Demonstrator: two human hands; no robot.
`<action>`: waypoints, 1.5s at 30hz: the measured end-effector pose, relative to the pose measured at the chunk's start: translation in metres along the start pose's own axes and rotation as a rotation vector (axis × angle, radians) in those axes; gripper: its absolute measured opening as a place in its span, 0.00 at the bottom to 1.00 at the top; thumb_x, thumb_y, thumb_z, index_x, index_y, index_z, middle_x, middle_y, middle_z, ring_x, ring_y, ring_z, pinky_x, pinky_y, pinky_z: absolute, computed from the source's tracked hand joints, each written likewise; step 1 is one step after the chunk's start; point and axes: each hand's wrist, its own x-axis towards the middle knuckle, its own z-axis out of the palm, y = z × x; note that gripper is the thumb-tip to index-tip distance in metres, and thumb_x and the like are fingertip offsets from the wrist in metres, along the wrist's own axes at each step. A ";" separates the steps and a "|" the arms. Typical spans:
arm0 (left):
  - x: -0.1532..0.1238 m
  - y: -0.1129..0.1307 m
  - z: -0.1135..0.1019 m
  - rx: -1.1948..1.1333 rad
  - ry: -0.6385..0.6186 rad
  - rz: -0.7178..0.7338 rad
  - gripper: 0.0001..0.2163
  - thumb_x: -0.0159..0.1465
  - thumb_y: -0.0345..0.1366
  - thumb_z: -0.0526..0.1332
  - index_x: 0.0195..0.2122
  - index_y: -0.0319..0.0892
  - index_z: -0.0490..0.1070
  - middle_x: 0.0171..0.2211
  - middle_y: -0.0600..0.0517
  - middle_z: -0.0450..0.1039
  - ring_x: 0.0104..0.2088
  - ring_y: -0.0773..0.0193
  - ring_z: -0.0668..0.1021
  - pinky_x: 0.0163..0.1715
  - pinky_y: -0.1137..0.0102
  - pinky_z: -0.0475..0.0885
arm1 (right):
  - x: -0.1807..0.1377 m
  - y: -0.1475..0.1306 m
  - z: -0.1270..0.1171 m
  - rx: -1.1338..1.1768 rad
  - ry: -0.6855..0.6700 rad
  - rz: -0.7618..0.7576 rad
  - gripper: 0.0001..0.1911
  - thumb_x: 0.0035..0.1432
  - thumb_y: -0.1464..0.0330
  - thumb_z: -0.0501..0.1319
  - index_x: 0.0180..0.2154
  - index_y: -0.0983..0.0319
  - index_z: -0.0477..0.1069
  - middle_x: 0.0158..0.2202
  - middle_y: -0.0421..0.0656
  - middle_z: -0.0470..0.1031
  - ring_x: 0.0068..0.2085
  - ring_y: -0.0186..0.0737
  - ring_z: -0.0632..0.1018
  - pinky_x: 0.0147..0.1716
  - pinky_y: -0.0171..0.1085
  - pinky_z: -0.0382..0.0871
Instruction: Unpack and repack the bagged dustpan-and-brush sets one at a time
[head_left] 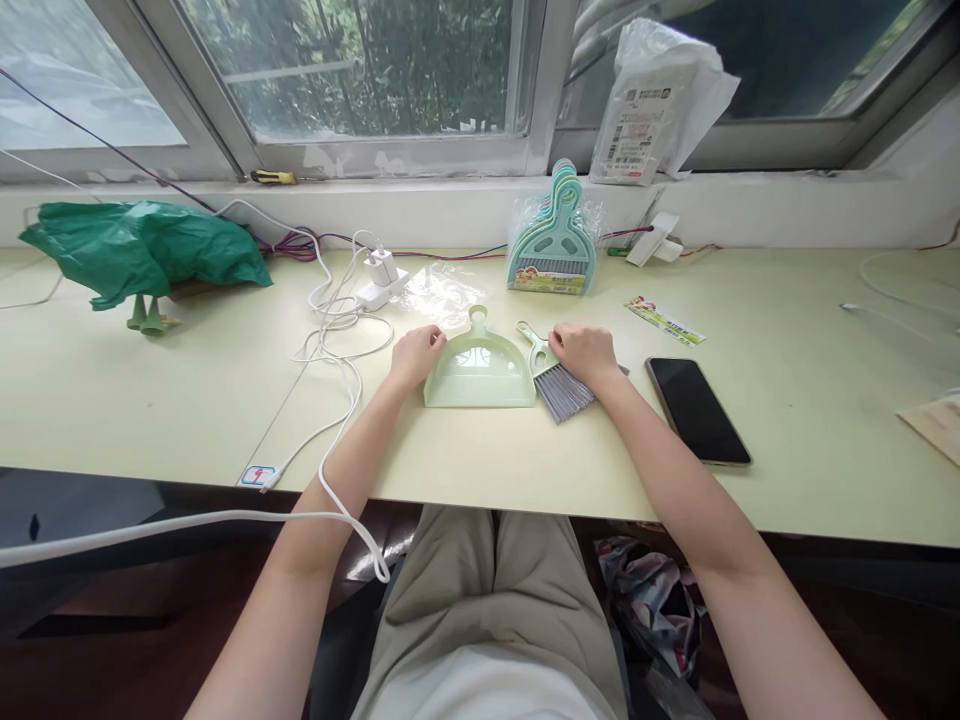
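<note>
A pale green dustpan (pixel 480 372) lies on the table with its wide lip toward me and its looped handle pointing away. My left hand (pixel 418 354) is closed at the dustpan's upper left edge, its fingertips against the rim. Just right of the dustpan is a small hand brush (pixel 564 390) with grey bristles and a pale green handle angled up to the left. My right hand (pixel 585 352) is closed on the brush's far side and covers part of its head; the fingertips are hidden underneath.
A packaged stack of dustpan sets (pixel 553 240) stands by the wall. Right of my hands lie a label strip (pixel 666 320) and a phone (pixel 699 410). White cables (pixel 352 380) and a power strip (pixel 382 288) lie left, near clear plastic wrap (pixel 446 292) and a green bag (pixel 146 250).
</note>
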 end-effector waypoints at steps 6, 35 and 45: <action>0.002 -0.005 -0.006 -0.029 0.071 -0.078 0.13 0.64 0.38 0.49 0.33 0.45 0.74 0.36 0.50 0.78 0.39 0.57 0.76 0.35 0.67 0.64 | 0.007 0.020 -0.006 0.138 0.158 0.353 0.22 0.65 0.61 0.47 0.36 0.64 0.77 0.35 0.55 0.78 0.36 0.49 0.76 0.32 0.39 0.56; 0.001 -0.005 -0.007 -0.002 0.036 -0.100 0.14 0.65 0.42 0.50 0.34 0.45 0.73 0.34 0.49 0.79 0.38 0.57 0.76 0.35 0.67 0.64 | 0.014 0.053 -0.002 0.252 0.065 0.541 0.18 0.61 0.62 0.52 0.37 0.61 0.78 0.38 0.54 0.79 0.39 0.50 0.76 0.35 0.41 0.60; 0.000 -0.003 -0.001 0.045 0.017 -0.019 0.17 0.60 0.54 0.57 0.28 0.45 0.72 0.33 0.47 0.78 0.36 0.55 0.76 0.33 0.67 0.64 | 0.006 0.007 -0.011 0.142 -0.205 -0.041 0.18 0.54 0.51 0.58 0.35 0.57 0.76 0.40 0.45 0.79 0.40 0.43 0.75 0.33 0.36 0.58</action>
